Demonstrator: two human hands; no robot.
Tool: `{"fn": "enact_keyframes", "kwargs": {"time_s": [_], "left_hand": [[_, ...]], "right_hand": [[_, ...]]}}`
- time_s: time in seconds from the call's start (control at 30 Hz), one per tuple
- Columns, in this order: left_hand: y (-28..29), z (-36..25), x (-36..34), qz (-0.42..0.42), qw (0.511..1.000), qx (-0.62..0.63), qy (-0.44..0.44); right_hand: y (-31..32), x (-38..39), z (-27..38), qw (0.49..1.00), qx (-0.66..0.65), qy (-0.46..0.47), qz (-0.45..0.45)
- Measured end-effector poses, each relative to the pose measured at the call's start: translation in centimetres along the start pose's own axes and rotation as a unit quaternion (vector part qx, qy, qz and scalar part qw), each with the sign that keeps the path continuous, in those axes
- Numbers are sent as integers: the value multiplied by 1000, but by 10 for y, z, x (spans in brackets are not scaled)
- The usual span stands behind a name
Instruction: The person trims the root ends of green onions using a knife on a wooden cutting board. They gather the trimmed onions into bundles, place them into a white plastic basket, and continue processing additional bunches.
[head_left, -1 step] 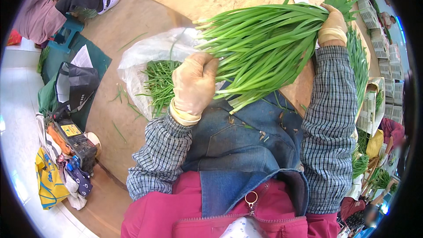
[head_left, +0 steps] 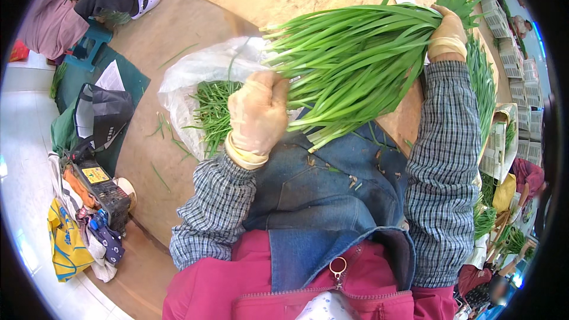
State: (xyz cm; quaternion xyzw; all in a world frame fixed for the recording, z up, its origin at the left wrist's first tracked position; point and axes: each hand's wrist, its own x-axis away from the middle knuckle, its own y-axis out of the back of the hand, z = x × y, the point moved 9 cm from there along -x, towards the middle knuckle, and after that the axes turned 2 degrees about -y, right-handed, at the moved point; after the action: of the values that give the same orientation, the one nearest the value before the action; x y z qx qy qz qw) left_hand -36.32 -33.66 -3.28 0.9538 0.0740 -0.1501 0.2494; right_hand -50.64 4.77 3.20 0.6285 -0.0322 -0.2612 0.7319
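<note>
1. bundle of long green chives (head_left: 355, 53) held across person's lap, over blue denim apron (head_left: 320, 195), leaf tips pointing up-right, cut ends down-left.
2. left hand (head_left: 258, 115) in thin glove, clenched on chives near cut ends. can't see fingertips, they wrap under the stalks.
3. right hand (head_left: 447, 35) also gloved, closed round the leaf-tip end at upper right. so both hands grasp same bundle, one at each end.
4. bundle is off the table, lifted, just above clear plastic bag (head_left: 195, 77) that lies on round wooden table (head_left: 178, 29).
5. progress, as a judgement: bag has a small heap of loose green trimmings (head_left: 213, 112) in it, so some sorting/cleaning looks done. big bundle in hand not yet tied or put down. a few stray leaves on table nr bag. more greens at right edge (head_left: 483, 89), prob not handled yet.
6. vs earlier frame: no diff i can see. same time stamp, same pose of hands, bundle same angle, bag same place. just a smaller copy.
7. around: dark bag (head_left: 101, 112) and paper on green mat at left, yellow cloth and clutter (head_left: 68, 240) lower left, stacked crates (head_left: 521, 77) far right. another person's dark shoe w/ white sole (head_left: 145, 1) top left, not involved.
</note>
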Motion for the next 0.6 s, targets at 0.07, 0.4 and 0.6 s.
{"fn": "enact_keyframes", "kwargs": {"time_s": [0.07,0.4,0.6], "left_hand": [[20,-8,2,-24,990,-102,-93],[71,21,27,-7,995,-99,-32],[-2,13,-12,18,988,150,16]], "right_hand": [[-13,-14,-14,999,-52,2,5],[-65,-53,-48,987,-103,27,118],[-102,-68,-25,964,207,136,96]]}}
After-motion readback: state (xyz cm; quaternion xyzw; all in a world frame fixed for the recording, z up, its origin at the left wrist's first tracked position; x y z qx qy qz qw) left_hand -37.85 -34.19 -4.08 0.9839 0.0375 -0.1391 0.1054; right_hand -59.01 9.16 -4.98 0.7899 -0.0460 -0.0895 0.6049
